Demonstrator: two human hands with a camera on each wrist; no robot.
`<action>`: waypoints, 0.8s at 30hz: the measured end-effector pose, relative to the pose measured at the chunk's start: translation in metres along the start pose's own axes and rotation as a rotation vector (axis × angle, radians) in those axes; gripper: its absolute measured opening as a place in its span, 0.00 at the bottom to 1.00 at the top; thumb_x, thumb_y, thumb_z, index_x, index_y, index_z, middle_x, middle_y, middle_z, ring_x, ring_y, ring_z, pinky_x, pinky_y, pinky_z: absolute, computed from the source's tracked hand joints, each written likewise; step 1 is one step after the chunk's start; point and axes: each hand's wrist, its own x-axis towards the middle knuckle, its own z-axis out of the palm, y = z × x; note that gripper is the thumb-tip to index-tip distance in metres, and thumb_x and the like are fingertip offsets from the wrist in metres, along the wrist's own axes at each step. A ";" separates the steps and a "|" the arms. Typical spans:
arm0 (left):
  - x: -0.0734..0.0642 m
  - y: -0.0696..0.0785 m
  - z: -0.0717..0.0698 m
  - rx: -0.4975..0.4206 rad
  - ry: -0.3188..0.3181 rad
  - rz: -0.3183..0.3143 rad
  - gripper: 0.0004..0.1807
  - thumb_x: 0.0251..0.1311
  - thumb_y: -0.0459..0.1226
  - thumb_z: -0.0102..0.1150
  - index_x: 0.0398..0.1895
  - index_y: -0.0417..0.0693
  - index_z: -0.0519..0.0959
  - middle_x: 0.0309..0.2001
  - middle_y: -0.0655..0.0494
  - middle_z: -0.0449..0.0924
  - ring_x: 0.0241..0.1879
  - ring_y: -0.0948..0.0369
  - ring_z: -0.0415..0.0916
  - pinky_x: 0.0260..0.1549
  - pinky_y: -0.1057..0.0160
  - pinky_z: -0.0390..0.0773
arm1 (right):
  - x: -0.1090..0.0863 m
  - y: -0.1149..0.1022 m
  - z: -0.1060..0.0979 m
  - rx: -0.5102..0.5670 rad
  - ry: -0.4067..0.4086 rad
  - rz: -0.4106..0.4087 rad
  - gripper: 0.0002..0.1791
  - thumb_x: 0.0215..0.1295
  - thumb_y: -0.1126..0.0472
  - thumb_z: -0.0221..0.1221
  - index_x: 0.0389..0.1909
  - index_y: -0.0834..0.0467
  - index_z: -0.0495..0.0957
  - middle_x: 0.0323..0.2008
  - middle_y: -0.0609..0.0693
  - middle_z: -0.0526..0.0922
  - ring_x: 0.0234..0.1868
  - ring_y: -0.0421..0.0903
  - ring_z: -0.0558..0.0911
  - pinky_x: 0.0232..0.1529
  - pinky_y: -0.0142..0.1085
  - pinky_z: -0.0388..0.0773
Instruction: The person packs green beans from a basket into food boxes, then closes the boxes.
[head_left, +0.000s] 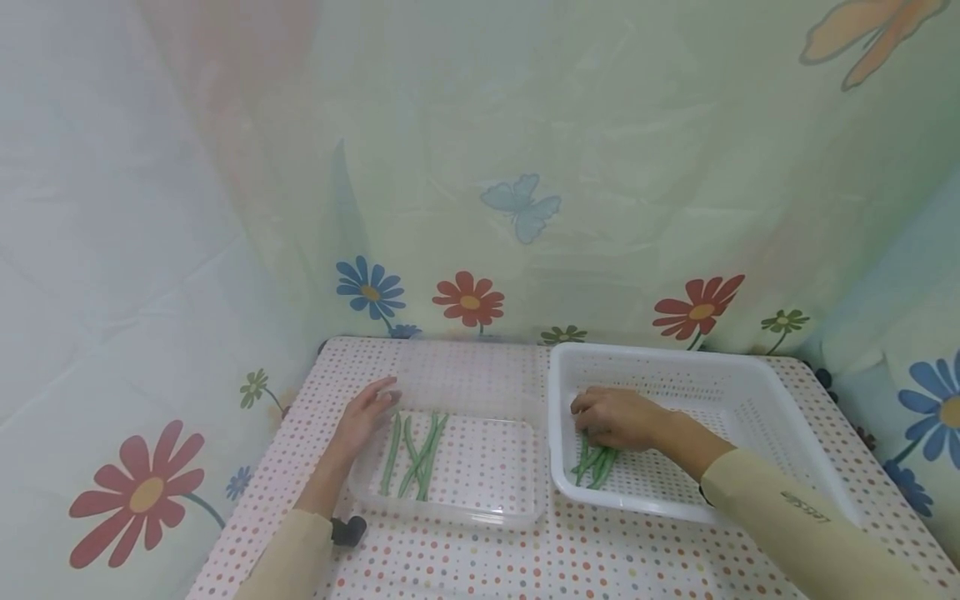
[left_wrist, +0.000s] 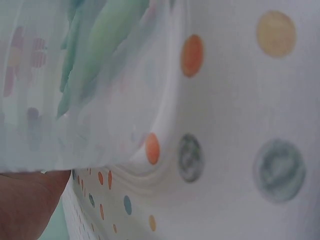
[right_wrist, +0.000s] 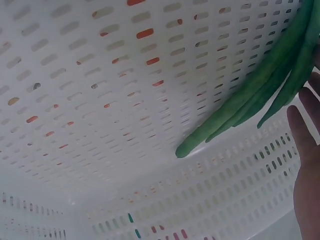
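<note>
A clear plastic container (head_left: pixel 487 515) stands on the table with several green beans (head_left: pixel 429 458) lying lengthwise in its left half. My left hand (head_left: pixel 365 414) rests by its back left corner, fingers loosely extended. In the left wrist view, the container's cloudy wall (left_wrist: pixel 115 135) fills the left side, with part of the hand (left_wrist: pixel 30 200) below. My right hand (head_left: pixel 618 419) reaches into a white perforated basket (head_left: pixel 630 500), its curled fingers on a small bunch of green beans (head_left: pixel 596 467). The right wrist view shows these beans (right_wrist: pixel 240 105) beside the fingers (right_wrist: pixel 298 125); their far ends are cut off.
The container's clear lid (head_left: pixel 468 367) lies opened out behind it. A dotted cloth (head_left: pixel 465 558) covers the table. Flower-printed curtains (head_left: pixel 465 225) hang close behind and at both sides. The basket's raised walls surround the right hand.
</note>
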 end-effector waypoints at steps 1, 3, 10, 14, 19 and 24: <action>0.000 0.000 0.000 0.003 0.002 0.001 0.24 0.81 0.52 0.45 0.76 0.65 0.69 0.75 0.51 0.72 0.80 0.50 0.59 0.80 0.40 0.54 | 0.000 0.000 0.000 0.003 -0.001 -0.004 0.11 0.62 0.61 0.73 0.45 0.48 0.89 0.51 0.45 0.87 0.50 0.43 0.82 0.52 0.44 0.86; 0.000 0.000 -0.001 0.002 0.000 0.005 0.24 0.81 0.51 0.45 0.76 0.65 0.69 0.75 0.51 0.72 0.80 0.50 0.59 0.80 0.40 0.54 | 0.001 0.000 0.000 0.013 0.003 -0.013 0.11 0.61 0.62 0.72 0.45 0.49 0.88 0.48 0.43 0.88 0.47 0.42 0.81 0.49 0.43 0.86; 0.000 0.000 0.000 -0.018 -0.001 -0.002 0.23 0.81 0.50 0.46 0.74 0.67 0.70 0.75 0.51 0.71 0.78 0.49 0.62 0.79 0.41 0.59 | 0.003 0.002 0.002 0.011 0.006 0.013 0.10 0.61 0.62 0.73 0.38 0.47 0.84 0.38 0.38 0.86 0.38 0.34 0.75 0.41 0.34 0.83; 0.000 0.001 0.000 -0.017 0.003 -0.005 0.22 0.81 0.50 0.46 0.74 0.67 0.71 0.75 0.51 0.72 0.78 0.50 0.62 0.79 0.42 0.59 | 0.003 0.002 0.002 0.016 -0.008 0.034 0.10 0.61 0.62 0.73 0.38 0.47 0.84 0.37 0.39 0.86 0.35 0.33 0.75 0.38 0.34 0.83; -0.001 0.002 0.000 -0.001 0.002 -0.005 0.22 0.81 0.50 0.45 0.74 0.67 0.70 0.75 0.51 0.71 0.79 0.49 0.60 0.79 0.40 0.56 | 0.002 0.002 -0.002 0.000 0.017 0.033 0.12 0.60 0.63 0.74 0.44 0.51 0.89 0.42 0.43 0.89 0.41 0.38 0.83 0.44 0.38 0.88; -0.001 0.001 0.000 -0.002 -0.002 -0.005 0.23 0.81 0.51 0.46 0.74 0.67 0.70 0.74 0.52 0.72 0.79 0.50 0.60 0.79 0.41 0.56 | 0.003 0.004 -0.010 -0.030 0.081 0.028 0.11 0.57 0.65 0.76 0.41 0.53 0.91 0.41 0.45 0.88 0.42 0.42 0.85 0.43 0.37 0.89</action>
